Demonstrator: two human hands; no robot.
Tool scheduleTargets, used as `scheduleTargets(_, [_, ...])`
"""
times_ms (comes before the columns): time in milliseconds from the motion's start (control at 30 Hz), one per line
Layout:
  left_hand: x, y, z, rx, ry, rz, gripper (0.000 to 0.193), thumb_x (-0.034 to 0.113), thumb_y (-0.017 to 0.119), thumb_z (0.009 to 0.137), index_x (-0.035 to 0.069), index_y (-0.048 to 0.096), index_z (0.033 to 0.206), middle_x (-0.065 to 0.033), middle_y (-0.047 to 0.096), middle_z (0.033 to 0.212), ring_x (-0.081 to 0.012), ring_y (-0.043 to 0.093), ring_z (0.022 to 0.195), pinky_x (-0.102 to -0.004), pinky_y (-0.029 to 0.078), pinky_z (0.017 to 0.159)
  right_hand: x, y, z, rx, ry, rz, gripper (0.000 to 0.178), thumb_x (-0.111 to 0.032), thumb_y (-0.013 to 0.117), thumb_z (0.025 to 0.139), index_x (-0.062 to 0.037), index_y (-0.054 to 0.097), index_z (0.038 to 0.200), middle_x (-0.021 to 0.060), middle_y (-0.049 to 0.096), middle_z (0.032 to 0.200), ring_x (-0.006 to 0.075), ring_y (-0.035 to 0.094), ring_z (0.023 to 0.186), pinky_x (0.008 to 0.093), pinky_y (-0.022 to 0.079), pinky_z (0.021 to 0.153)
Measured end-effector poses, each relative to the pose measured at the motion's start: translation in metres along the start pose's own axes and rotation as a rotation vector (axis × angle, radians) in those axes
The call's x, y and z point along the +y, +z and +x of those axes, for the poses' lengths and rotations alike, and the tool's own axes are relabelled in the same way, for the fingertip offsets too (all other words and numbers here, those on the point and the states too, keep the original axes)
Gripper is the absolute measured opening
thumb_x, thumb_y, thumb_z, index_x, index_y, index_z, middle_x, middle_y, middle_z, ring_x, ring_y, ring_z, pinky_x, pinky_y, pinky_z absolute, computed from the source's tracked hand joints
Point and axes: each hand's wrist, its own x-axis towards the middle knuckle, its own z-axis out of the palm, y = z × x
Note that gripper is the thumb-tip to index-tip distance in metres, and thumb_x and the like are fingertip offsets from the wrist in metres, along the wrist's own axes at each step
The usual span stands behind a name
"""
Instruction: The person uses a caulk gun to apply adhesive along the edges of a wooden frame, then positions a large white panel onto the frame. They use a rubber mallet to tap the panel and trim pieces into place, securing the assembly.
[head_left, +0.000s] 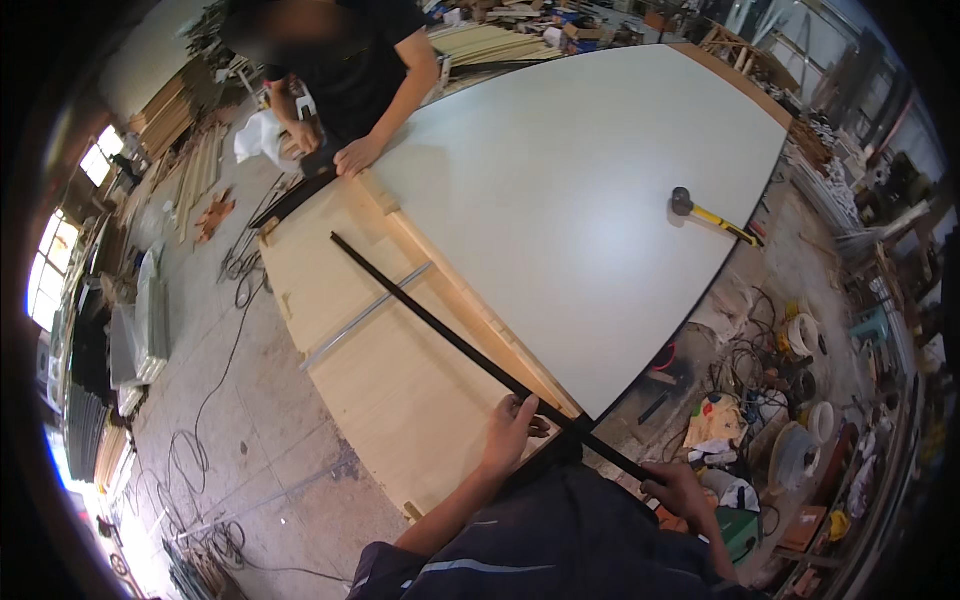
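Observation:
A long, thin black strip (440,325) runs at a slant from near my body out over a pale wooden panel (380,420). Close to the white board's near corner, my left hand (512,432) is closed around the strip. At the strip's near end, to the right, my right hand (680,495) grips it. The white board (560,170) lies flat beside the panel, with a raised wooden batten (455,280) along its left edge. Across the panel lies a thin metal rod (365,317), which the black strip crosses.
A co-worker (350,70) stands at the far left end, hands at a dark edge piece (290,205). A mallet (705,212) with a yellow handle rests on the board's right side. Cables (205,450) trail over the floor at left; buckets (800,335) and clutter stand at right.

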Motion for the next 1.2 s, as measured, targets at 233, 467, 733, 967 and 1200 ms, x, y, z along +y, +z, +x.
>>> scheduleTargets(233, [0.003, 0.003, 0.009, 0.020, 0.045, 0.056, 0.039, 0.028, 0.062, 0.104, -0.009, 0.055, 0.114, -0.0151, 0.066, 0.088, -0.0206, 0.070, 0.074, -0.0326, 0.062, 0.065, -0.010, 0.011, -0.003, 0.024, 0.090, -0.107, 0.023, -0.011, 0.072, 0.085, 0.0003, 0.069, 0.105, 0.0156, 0.064, 0.077, 0.0228, 0.064, 0.070, 0.0369, 0.049, 0.068])
scheduleTargets(467, [0.022, 0.007, 0.006, 0.007, 0.105, 0.119, 0.036, 0.027, 0.062, 0.105, -0.008, 0.055, 0.111, -0.0115, 0.067, 0.081, -0.0169, 0.069, 0.070, -0.0302, 0.059, 0.063, -0.019, 0.013, 0.003, 0.033, 0.124, -0.082, 0.021, -0.011, 0.072, 0.085, 0.0012, 0.068, 0.102, 0.0138, 0.060, 0.071, 0.0214, 0.060, 0.066, 0.0370, 0.046, 0.063])
scheduleTargets(733, [0.039, -0.015, 0.101, 0.170, 0.333, 0.227, 0.037, 0.028, 0.063, 0.104, -0.008, 0.057, 0.110, -0.0094, 0.066, 0.081, -0.0138, 0.065, 0.066, -0.0301, 0.056, 0.055, -0.041, 0.044, 0.071, 0.107, 0.028, -0.078, 0.032, -0.009, 0.070, 0.087, 0.0042, 0.068, 0.116, 0.0154, 0.069, 0.083, 0.0190, 0.063, 0.073, 0.0349, 0.049, 0.067])
scheduleTargets(967, [0.075, -0.045, 0.141, 0.180, 0.335, 0.206, 0.044, 0.032, 0.060, 0.104, -0.010, 0.056, 0.112, -0.0131, 0.066, 0.093, -0.0200, 0.070, 0.075, -0.0329, 0.063, 0.060, -0.079, 0.076, 0.124, 0.157, -0.049, -0.035, 0.043, -0.012, 0.071, 0.090, 0.0070, 0.065, 0.127, 0.0282, 0.070, 0.116, 0.0368, 0.070, 0.109, 0.0386, 0.054, 0.092])
scheduleTargets(1200, [0.085, -0.060, 0.133, 0.204, 0.321, 0.233, 0.039, 0.029, 0.058, 0.105, -0.009, 0.057, 0.114, -0.0126, 0.066, 0.095, -0.0182, 0.068, 0.077, -0.0330, 0.061, 0.060, -0.083, 0.092, 0.127, 0.138, -0.136, -0.040, 0.043, -0.010, 0.074, 0.089, 0.0094, 0.064, 0.126, 0.0308, 0.070, 0.115, 0.0394, 0.070, 0.110, 0.0395, 0.054, 0.093])
